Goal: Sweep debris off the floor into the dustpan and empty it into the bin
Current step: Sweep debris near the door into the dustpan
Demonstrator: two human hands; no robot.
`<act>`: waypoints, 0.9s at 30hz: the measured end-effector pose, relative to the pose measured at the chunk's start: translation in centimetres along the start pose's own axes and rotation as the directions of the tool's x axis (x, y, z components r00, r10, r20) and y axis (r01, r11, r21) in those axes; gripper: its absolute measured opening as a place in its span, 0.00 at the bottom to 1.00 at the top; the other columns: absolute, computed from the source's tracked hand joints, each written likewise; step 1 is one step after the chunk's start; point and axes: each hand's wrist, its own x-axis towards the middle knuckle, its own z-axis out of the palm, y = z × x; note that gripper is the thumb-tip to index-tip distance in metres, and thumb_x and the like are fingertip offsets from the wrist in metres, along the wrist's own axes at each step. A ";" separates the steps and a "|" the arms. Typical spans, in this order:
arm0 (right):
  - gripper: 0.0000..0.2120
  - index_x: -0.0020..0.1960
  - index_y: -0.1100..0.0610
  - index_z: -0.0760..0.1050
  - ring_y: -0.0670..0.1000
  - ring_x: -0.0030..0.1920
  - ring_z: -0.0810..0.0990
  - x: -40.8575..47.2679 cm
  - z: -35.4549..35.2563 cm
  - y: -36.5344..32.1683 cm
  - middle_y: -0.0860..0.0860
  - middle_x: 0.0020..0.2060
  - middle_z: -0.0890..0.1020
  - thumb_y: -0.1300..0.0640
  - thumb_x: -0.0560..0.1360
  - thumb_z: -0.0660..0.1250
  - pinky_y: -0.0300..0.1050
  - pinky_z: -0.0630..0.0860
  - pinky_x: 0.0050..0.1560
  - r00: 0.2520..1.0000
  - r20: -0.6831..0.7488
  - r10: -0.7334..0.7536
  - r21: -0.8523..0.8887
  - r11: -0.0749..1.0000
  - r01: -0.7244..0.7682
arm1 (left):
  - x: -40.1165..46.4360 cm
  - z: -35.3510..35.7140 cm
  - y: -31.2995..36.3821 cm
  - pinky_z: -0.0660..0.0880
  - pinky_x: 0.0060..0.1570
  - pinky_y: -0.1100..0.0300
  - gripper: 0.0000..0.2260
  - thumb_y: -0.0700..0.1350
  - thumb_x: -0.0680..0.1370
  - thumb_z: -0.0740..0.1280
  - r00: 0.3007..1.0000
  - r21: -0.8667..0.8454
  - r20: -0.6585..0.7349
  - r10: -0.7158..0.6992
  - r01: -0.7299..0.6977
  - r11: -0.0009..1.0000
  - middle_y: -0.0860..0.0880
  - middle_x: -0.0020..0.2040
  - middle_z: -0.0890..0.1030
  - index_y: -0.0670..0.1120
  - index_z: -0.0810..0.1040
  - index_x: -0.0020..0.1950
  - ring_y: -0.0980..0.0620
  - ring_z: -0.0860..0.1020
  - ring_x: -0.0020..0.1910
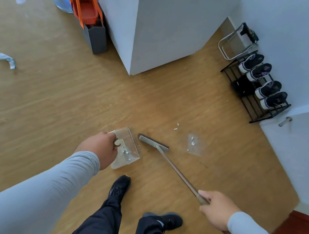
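Wooden flooring runs up to a white pillar, and everything sits out from that pillar. Just this side of it, the left hand grips the clear dustpan, a few white scraps already inside. The right hand is wrapped round the broom handle, its head just beside the pan. More scraps lie right of the broom; crumpled paper lies far left.

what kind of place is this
Probably a home entryway or hall: a shoe rack with sneakers stands by the wall, next to a door handle, on a wood-look floor.
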 end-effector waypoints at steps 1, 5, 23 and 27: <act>0.27 0.77 0.45 0.65 0.47 0.34 0.80 -0.7 0.2 0.9 0.48 0.45 0.84 0.57 0.79 0.62 0.39 0.75 0.33 1.000 0.025 0.014 0.118 0.993 -0.017 | 0.0 -0.1 0.1 0.80 0.47 0.52 0.14 0.51 0.81 0.58 1.000 0.003 0.004 -0.002 0.002 1.000 0.49 0.58 0.77 0.50 0.75 0.64 0.47 0.80 0.47; 0.31 0.80 0.48 0.61 0.50 0.22 0.67 -2.4 1.5 3.2 0.54 0.27 0.76 0.60 0.79 0.62 0.40 0.67 0.24 0.991 0.108 0.082 0.400 0.909 -0.119 | 0.5 -0.2 0.5 0.80 0.47 0.53 0.16 0.51 0.81 0.58 1.000 0.000 0.015 -0.003 0.003 1.000 0.49 0.61 0.77 0.50 0.74 0.67 0.47 0.80 0.48; 0.32 0.80 0.51 0.60 0.48 0.22 0.66 -1.4 4.4 1.3 0.53 0.28 0.74 0.65 0.79 0.64 0.41 0.67 0.22 0.965 0.242 -0.105 0.609 0.791 -0.066 | 0.7 0.2 0.4 0.75 0.40 0.56 0.12 0.51 0.80 0.60 1.000 0.024 -0.032 0.000 0.001 1.000 0.51 0.49 0.74 0.50 0.76 0.61 0.48 0.78 0.43; 0.33 0.80 0.49 0.60 0.49 0.23 0.67 -2.3 3.0 3.2 0.55 0.30 0.76 0.63 0.79 0.65 0.42 0.68 0.23 0.981 0.181 -0.075 0.577 0.816 -0.044 | 0.7 0.2 0.5 0.76 0.40 0.55 0.12 0.50 0.80 0.60 1.000 0.032 -0.030 0.003 -0.002 0.999 0.51 0.50 0.75 0.50 0.77 0.61 0.48 0.78 0.43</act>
